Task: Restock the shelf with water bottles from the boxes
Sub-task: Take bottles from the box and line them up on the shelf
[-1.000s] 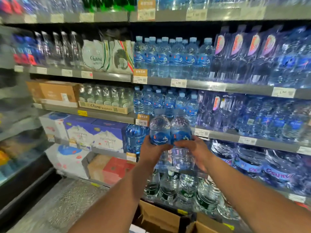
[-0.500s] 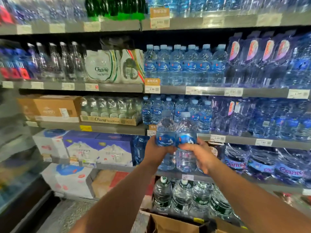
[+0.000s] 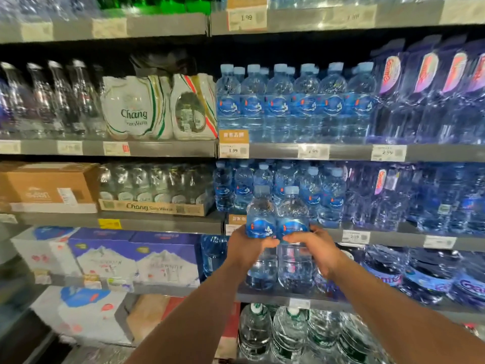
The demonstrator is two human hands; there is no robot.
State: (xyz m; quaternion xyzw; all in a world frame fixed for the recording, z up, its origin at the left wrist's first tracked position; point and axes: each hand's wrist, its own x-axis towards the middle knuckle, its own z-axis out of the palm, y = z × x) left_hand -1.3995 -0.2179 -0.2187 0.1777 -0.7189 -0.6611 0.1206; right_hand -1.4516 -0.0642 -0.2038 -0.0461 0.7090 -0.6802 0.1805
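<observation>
Two clear water bottles with blue labels and pale blue caps stand upright side by side in front of the shelving. My left hand (image 3: 245, 249) grips the left bottle (image 3: 260, 216) around its middle. My right hand (image 3: 313, 249) grips the right bottle (image 3: 293, 214) the same way. Both bottles are held close to the front edge of the shelf (image 3: 325, 233) that carries a row of matching blue-label bottles (image 3: 309, 190). Their bases hang below that shelf edge, in front of the shelf underneath.
A higher shelf holds more matching bottles (image 3: 291, 101). Larger bottle packs (image 3: 425, 90) fill the right side. Chang soda packs (image 3: 136, 109), a tray of glass bottles (image 3: 154, 190) and a brown carton (image 3: 49, 187) sit left. Green-label bottles (image 3: 288, 334) stand below.
The view has tilted up and the cardboard boxes at the bottom have left the frame. Both hands have risen with the two bottles toward the shelf of matching bottles.
</observation>
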